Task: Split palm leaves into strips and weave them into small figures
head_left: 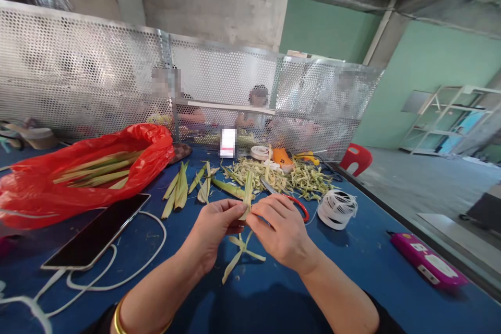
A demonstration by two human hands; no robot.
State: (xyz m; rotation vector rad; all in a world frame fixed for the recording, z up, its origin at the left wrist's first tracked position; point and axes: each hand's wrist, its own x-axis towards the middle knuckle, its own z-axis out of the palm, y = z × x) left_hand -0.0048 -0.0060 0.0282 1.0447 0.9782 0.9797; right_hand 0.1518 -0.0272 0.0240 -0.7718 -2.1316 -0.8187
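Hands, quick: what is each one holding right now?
Left hand: fingers closed on a green leaf strip.
Right hand: fingers closed, pinching the same leaf strip.

Red bag (78,177), blue table (352,250), pale green leaf strip (248,193).

A phone (97,232) lies beside the red bag (78,177).

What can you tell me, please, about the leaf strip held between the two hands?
The leaf strip is a narrow, pale yellow-green blade, fibrous like palm leaf. It stands nearly upright over the blue table, pinched at its middle between the fingertips of the left hand and the right hand. Below them its split ends splay out and hang down.
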